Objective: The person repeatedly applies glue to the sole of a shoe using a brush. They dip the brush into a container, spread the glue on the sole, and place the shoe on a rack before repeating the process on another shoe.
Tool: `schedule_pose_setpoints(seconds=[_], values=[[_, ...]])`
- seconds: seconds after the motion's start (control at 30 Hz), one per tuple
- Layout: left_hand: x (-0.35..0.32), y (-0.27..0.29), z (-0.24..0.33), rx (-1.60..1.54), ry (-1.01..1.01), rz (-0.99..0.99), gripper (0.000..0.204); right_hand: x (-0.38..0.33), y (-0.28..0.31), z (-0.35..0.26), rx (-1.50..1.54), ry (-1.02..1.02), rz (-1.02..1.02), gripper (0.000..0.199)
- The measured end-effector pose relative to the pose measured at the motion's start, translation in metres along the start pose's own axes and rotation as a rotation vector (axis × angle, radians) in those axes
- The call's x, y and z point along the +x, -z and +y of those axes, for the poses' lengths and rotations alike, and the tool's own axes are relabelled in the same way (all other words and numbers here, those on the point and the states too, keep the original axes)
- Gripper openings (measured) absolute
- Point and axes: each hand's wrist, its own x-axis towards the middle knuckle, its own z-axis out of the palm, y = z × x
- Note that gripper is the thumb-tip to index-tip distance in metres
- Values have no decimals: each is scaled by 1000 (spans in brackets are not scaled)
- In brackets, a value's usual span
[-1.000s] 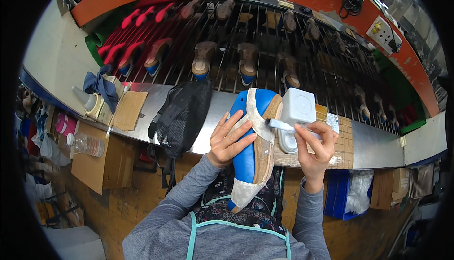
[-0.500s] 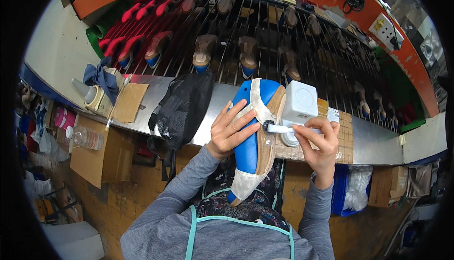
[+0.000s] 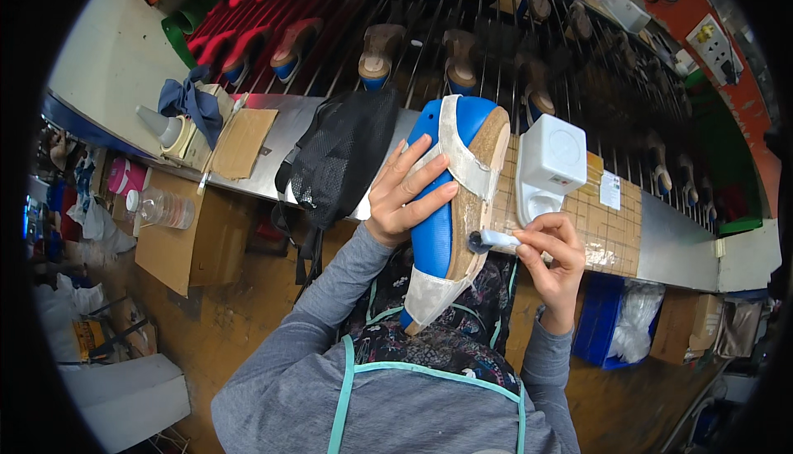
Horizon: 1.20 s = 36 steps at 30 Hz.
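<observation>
My left hand (image 3: 406, 194) grips a blue shoe last (image 3: 431, 235), its fingers lying over the near-left side and the strap. Off-white straps (image 3: 462, 152) cross the last's far part, and another off-white piece (image 3: 429, 297) wraps its near end. A cork-coloured sole (image 3: 471, 214) runs along the right side, turned up. In my right hand (image 3: 552, 260), thumb and fingers pinch the pale handle of a small brush (image 3: 500, 240). The brush's dark round head touches the sole's edge, or nearly so. Behind it stands a white plastic dispenser (image 3: 555, 152) with a small cup at its base.
Beyond the metal bench (image 3: 677, 239), a rack of bars (image 3: 413, 49) carries several shoes on lasts. A black mesh bag (image 3: 343, 156) lies left of the last. Cardboard (image 3: 615, 231) sits under the dispenser. Left are a cardboard piece (image 3: 246, 144) and a plastic bottle (image 3: 165, 208).
The brush has moved from beside the strap nearer to me along the sole's edge. The left hand keeps its hold on the shoe last. The whole view has shifted a little.
</observation>
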Motion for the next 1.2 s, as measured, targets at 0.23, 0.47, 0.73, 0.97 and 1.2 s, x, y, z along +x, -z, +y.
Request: schedule_pose_setpoints(seconds=[0.23,0.47,0.73,0.97,1.2], values=[[-6,-1,-2,37,15,-34,36,0,-11,-6,-465,128,163,25],[-4,4,-3,118,-30,-108,35,11,-17,-8,-749,341,221,34],[1,6,-4,126,-56,-108,34,13,-23,-11,-886,440,317,40],[0,5,-8,101,-45,-59,35,20,-9,-6,-473,190,75,23],[-1,1,-14,126,-53,-39,35,6,-8,3,-261,-5,25,20]])
